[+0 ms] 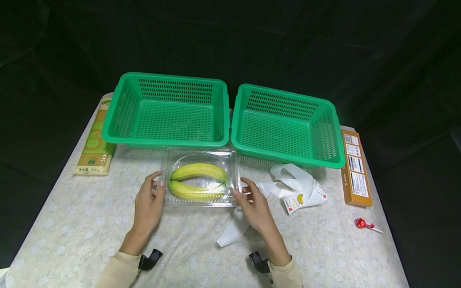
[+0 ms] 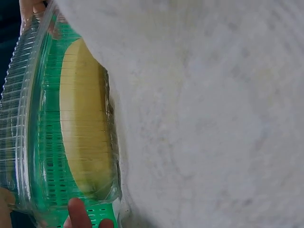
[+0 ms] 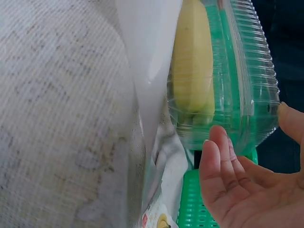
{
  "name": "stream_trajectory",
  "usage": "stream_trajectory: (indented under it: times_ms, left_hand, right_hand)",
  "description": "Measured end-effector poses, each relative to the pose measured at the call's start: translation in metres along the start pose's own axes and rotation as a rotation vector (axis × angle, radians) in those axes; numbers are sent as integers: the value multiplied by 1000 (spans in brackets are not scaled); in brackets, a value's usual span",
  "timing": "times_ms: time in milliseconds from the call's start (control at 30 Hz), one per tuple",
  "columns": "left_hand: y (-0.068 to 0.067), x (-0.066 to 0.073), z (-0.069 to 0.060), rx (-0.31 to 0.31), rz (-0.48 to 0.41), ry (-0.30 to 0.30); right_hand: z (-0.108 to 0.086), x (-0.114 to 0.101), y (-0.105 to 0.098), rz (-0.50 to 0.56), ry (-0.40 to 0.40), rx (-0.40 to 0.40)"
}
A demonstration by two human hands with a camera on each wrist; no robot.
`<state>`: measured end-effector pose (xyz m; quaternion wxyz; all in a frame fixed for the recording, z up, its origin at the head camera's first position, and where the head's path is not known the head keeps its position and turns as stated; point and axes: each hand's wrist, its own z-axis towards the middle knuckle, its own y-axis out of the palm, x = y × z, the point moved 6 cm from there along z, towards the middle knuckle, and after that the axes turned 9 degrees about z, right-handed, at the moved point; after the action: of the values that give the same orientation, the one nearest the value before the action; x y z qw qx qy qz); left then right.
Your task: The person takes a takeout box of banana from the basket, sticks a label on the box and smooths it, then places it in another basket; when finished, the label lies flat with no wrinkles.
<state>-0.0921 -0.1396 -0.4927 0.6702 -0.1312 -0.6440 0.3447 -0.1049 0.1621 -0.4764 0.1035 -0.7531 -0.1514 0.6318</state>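
Yellow-green bananas [image 1: 198,171] lie inside a clear, ridged plastic container [image 1: 233,164] with its lid closed, in front of the baskets. My left hand [image 1: 148,208] grips the container's left side, and my right hand [image 1: 256,210] grips its right side. In the left wrist view, only fingertips [image 2: 78,214] show at the lower edge of the container [image 2: 23,118]. The right wrist view has my right hand [image 3: 247,190] with its thumb on the container's corner and fingers against the side. A white printed strip [image 1: 237,228] runs below the right hand.
Two green baskets [image 1: 169,143] [image 1: 288,157] stand at the back. A yellow 500g packet [image 1: 94,154] lies at the left. On the right are the strip's crumpled printed part [image 1: 306,196], an orange box [image 1: 347,180] and a red lollipop [image 1: 360,223].
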Motion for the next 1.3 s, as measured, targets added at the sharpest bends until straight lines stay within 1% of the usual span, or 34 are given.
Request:
stream_trajectory:
  times_ms: [133, 267, 367, 467, 567, 667, 767, 900, 967, 1100, 1300]
  left_hand:
    - [0, 1, 1, -6, 7, -3]
    - [1, 0, 1, -18, 11, -16]
    - [1, -2, 2, -21, 17, -32]
    - [0, -3, 3, -22, 22, -44]
    - [0, -3, 3, -28, 24, -51]
    - [0, -3, 2, -33, 23, -54]
    - [1, -4, 2, -34, 20, -58]
    - [2, -4, 3, -33, 21, -57]
    - [1, -4, 3, -31, 23, -56]
    - [1, -4, 2, -27, 23, -59]
    - [3, -6, 3, -33, 21, -68]
  right_hand:
    - [1, 0, -3, 5, -14, -4]
    - [4, 1, -12, 17, -33, -21]
    - [7, 3, -24, 21, -35, 9]
    - [8, 8, -36, -42, -18, 72]
    - [10, 18, -43, -123, 3, 112]
    - [11, 29, -44, -207, 18, 124]
    - [12, 35, -46, -275, 16, 167]
    - [14, 39, -48, -315, 17, 213]
    - [16, 40, -47, -327, 16, 201]
    - [20, 42, -44, -356, 26, 145]
    - [21, 44, -43, -383, 43, 89]
